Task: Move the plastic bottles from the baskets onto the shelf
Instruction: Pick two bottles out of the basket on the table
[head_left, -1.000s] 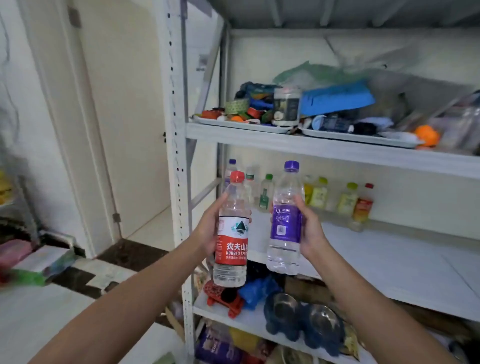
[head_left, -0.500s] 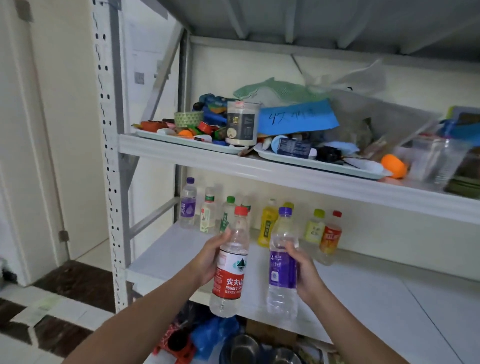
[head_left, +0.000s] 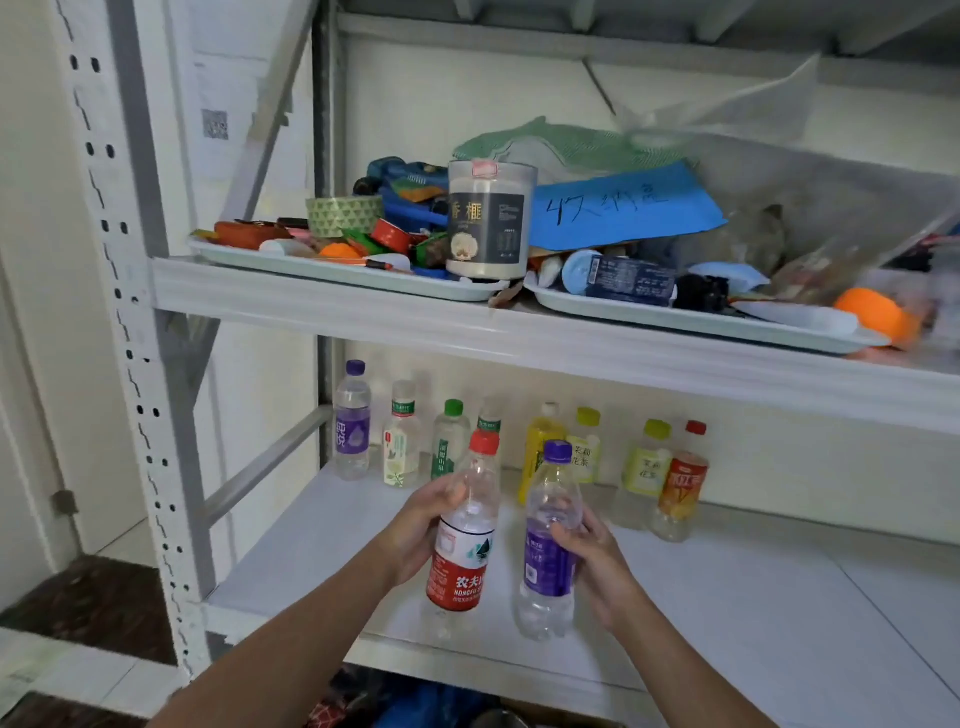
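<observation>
- Head cam: your L hand is wrapped round the red-label bottle, R hand round the purple-label bottle.
- Both bottles upright, side by side w/ a gap, in front of the back row and short of it; can't tell if bases touch the shelf.
- My guess for next: push fwd toward the back row, then lower. Long axes are already vertical, so no tilt needed. Both hands look about equally near it.

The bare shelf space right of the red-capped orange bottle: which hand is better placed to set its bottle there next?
Probably the right hand. Its purple-label bottle is on the side nearer the orange bottle; the left hand with the red-label bottle would have to cross it.
</observation>
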